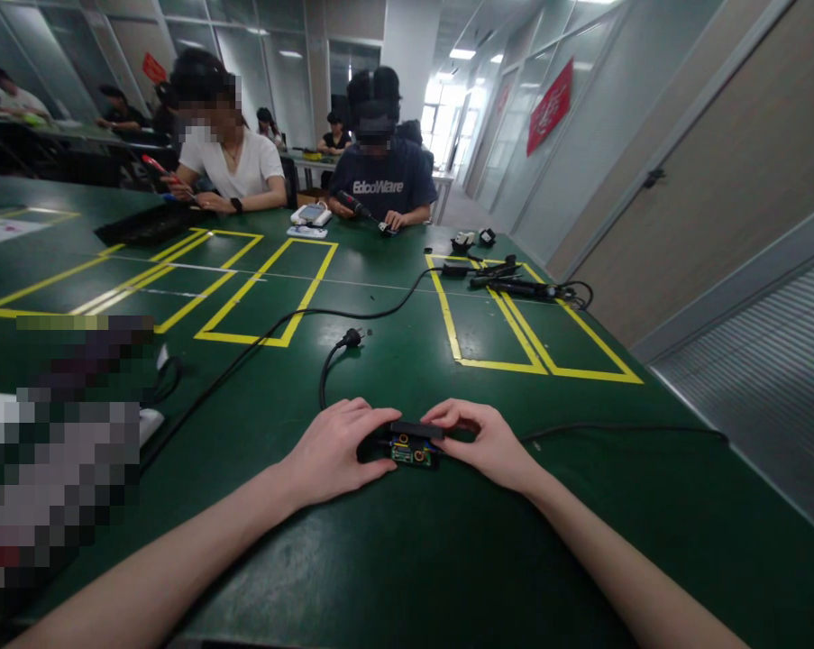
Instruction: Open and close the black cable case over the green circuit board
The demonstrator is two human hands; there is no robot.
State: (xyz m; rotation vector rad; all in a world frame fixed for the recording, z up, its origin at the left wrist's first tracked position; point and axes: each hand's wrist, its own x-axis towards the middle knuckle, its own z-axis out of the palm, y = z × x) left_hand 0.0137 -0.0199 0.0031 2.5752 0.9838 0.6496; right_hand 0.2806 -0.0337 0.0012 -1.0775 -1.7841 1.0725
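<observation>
Between my hands, low on the green table, is an opened black power adapter. Its circuit board (413,453) shows coils and faces me, and its black cover (416,430) is tilted up behind the board. My left hand (342,451) grips the left end, index finger on the cover and thumb at the board's lower left edge. My right hand (484,442) pinches the right end of the cover between thumb and fingers. A black cord with a two-pin plug (352,338) emerges from behind my left hand. Another black cable (623,427) runs off to the right of my right hand.
Yellow tape rectangles (244,340) mark the green table (407,577). A long black cable (312,312) crosses it to a bundle of cords (525,287). Blurred-out items (61,478) lie at left. Two people work opposite; one holds a dark tool (354,205) beside a white device (310,214).
</observation>
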